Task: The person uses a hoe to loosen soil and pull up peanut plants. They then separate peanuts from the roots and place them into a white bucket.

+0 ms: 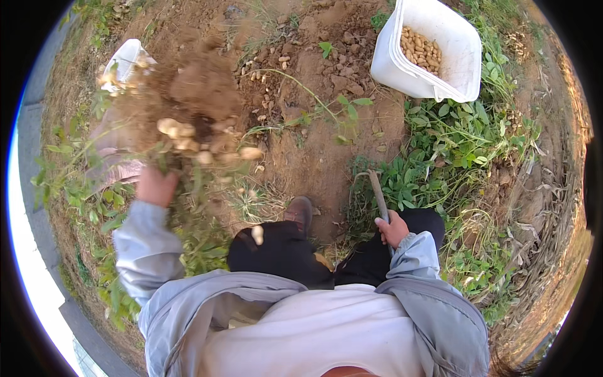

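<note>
At the left, my left hand [158, 185] grips an uprooted peanut plant [200, 198] by its stems. Blurred soil [198, 80] hangs or flies around the roots, with peanut pods [179, 134] among it. My right hand [393, 229] is closed around the wooden handle of a hand hoe [379, 195], held low over my right knee; its metal head rests near green leaves and is partly hidden by them. One pale pod [257, 234] shows in front of my dark trouser leg.
A white plastic bucket [457, 56] holding peanuts [420, 51] lies tilted at the upper right. Leafy plants [452, 136] are heaped below it. Loose pods and clods [346, 77] lie on the soil ahead. My shoe [298, 214] is on the ground. A white container [123, 61] is at the upper left.
</note>
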{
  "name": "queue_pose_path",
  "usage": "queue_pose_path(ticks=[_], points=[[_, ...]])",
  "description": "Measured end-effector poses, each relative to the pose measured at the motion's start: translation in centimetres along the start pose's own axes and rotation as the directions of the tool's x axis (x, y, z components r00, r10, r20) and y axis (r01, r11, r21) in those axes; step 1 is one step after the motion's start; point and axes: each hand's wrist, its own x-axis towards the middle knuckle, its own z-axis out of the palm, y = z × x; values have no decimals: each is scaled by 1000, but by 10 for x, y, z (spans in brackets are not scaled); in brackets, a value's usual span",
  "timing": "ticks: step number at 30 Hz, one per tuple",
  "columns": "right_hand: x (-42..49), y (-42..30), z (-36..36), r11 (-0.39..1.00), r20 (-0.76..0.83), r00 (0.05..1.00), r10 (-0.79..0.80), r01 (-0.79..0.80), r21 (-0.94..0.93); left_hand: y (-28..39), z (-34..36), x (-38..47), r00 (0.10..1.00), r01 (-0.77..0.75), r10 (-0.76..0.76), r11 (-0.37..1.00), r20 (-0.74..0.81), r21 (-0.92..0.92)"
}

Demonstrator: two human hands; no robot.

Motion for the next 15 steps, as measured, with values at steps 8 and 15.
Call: queue_pose_path(ticks=[8,15], points=[[-36,-11,1,901,161,984,-70,-7,434,145,271,22,873,22,79,980,481,-199],[-60,-165,-26,672,54,686,-726,689,273,131,283,18,847,58,93,963,524,-263]])
